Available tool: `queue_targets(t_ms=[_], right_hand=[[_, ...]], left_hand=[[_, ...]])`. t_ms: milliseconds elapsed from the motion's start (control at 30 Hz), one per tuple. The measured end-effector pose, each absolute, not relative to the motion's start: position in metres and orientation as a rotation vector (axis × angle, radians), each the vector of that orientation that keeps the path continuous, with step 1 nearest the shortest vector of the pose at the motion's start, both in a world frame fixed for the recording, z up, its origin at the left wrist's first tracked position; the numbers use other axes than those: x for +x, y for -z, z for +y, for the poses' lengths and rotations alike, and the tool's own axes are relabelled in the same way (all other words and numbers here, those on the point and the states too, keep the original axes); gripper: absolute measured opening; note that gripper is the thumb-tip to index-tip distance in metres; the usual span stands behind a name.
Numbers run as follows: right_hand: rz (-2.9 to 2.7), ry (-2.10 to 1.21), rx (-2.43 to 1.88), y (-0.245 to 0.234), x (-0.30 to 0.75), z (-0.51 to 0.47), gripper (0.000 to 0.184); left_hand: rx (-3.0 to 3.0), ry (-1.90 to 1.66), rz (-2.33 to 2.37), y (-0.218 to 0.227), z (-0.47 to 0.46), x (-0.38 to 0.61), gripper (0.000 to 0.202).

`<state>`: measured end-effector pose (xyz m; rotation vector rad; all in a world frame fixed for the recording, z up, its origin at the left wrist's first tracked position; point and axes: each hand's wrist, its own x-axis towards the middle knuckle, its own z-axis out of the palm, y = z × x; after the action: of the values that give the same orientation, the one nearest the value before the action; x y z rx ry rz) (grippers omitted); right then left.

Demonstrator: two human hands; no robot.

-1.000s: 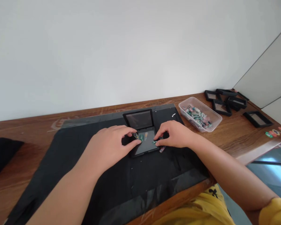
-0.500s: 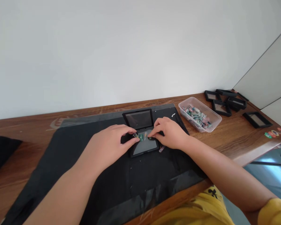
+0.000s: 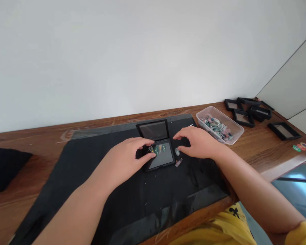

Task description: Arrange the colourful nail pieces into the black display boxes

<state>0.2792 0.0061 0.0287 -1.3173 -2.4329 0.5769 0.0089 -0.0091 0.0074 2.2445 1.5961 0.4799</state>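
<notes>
1. The left hand (image 3: 128, 153) reaches in at the left side of a black case (image 3: 165, 165), its grip narrowed to a small gap between thumb and forefinger. A clear nail-shaped piece (image 3: 151, 149) sits between those fingertips; whether they pinch it or only steady it, I cannot tell.
2. The right hand (image 3: 197, 141) is just right of the case, thumb and forefinger well parted, with nothing pinched between them. Its thumb tip is at a pale oval piece (image 3: 177, 152); contact is too small to make out.
3. The case is thin and rectangular, with a smooth grey pad inside and a raised lid (image 3: 154, 131) on the far side, set with a dark see-through window.
4. On the far half of the pad, a short row of glossy pieces (image 3: 164, 148), green and amber, runs right from the left fingertips.
5. A slim pinkish piece (image 3: 178, 162) lies near the case's right corner, on a matt black sheet (image 3: 193, 177) edged with clear tape.
6. To the right, a clear plastic tub (image 3: 235, 136) carries a heap of green, pink and white pieces (image 3: 216, 127).
7. Farther right, black windowed boxes (image 3: 284, 131) lie on the brown, wood-grained surface (image 3: 255, 154).
</notes>
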Motion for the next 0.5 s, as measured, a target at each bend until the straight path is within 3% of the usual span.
queue_targets(t_ms=[233,500], right_hand=[[-2.619,-0.648,-1.301,-0.0327,0.2780,0.0024,0.037],[-2.604,-0.625,-1.344,-0.0330,0.2782,0.0019,0.006]], left_hand=[[2.202,-0.435,1.571,-0.0119,-0.0104,0.0116,0.042],[2.184,-0.413,1.574,-0.0112,-0.0110,0.0114,0.040]])
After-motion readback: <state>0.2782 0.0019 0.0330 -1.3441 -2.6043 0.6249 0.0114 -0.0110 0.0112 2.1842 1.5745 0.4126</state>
